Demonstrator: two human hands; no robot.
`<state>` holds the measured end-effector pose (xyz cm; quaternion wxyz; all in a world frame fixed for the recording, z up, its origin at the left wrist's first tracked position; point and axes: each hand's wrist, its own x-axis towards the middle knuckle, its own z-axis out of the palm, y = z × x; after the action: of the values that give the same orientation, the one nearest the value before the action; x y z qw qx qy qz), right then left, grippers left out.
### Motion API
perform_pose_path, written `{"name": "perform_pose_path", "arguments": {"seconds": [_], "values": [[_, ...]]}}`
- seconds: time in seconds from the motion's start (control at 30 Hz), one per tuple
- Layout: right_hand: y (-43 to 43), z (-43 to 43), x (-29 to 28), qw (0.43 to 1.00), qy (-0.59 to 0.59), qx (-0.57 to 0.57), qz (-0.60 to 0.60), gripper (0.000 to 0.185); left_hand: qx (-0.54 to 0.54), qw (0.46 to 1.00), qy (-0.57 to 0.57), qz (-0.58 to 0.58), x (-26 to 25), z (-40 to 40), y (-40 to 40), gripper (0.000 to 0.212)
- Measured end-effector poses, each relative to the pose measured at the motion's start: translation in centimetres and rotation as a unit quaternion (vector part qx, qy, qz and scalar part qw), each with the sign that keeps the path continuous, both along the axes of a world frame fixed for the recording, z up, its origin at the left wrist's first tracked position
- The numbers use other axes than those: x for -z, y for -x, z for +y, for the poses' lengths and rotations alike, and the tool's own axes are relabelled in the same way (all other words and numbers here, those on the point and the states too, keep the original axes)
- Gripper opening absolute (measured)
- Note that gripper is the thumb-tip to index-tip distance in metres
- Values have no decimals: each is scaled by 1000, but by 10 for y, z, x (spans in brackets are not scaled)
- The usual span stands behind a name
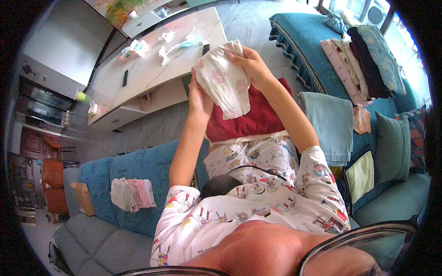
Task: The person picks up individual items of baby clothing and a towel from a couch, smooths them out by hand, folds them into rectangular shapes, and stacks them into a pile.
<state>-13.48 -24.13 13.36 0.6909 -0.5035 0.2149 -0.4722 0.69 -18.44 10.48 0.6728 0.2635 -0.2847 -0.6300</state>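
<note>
Both my hands hold up a white cloth garment (221,79) with pink flower prints, partly folded. My left hand (202,95) grips its left side, with most of the fingers hidden behind the fabric. At the upper right edge, my right hand (253,65) pinches the cloth between thumb and fingers. Below the garment, a folded dark red cloth (241,124) rests across my lap. Its far part is covered by the white garment and my right forearm.
A marble-topped coffee table (114,89) bears tissues, a remote control (125,78) and a blue face mask (191,40). Folded clothes (133,195) lie on the sofa at left. To the right are a grey-blue folded cloth (326,127), a pale yellow cloth (361,176) and stacked clothes (366,65).
</note>
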Motion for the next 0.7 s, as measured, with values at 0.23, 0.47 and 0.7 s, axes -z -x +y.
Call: {"name": "perform_pose_path", "arguments": {"seconds": [0.23,0.47,0.7], "values": [[11,6,1,1000,3,6,12,28,39,999,-3,-5,-18,19,12,43],[16,26,-18,993,70,92,13,24,-320,869,110,-362,-27,19,19,20],[22,23,-24,792,387,445,159,21,-393,738,327,-441,-55,15,20,24]]}}
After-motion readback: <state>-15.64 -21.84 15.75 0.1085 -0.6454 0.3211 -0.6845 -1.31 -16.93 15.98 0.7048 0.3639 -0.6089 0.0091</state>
